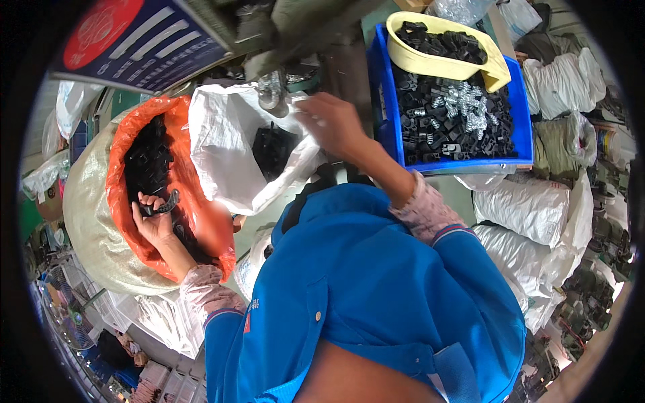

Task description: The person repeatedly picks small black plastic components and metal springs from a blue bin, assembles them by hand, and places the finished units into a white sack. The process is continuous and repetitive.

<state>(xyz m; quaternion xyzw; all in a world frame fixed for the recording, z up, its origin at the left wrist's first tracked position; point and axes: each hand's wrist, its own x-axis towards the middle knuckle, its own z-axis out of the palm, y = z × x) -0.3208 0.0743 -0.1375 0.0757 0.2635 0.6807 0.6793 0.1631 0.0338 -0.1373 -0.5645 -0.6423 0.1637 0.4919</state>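
Left grip (154,227): closed on a curved black part (173,201), at the mouth of the orange bag (189,176).
Curved black part: long axis roughly crosswise over the fingers, one end bending up to the right.
Right grip (332,123): blurred, by the white sack's (218,144) upper right; cannot tell whether it holds anything.
Nearer hand: left, touching the part; the right is well apart, up and rightward across the white sack.

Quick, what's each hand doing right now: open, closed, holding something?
Left hand: closed on a curved, shiny black part.
Right hand: blurred, near the open white sack; can't tell if open, closed or holding anything.
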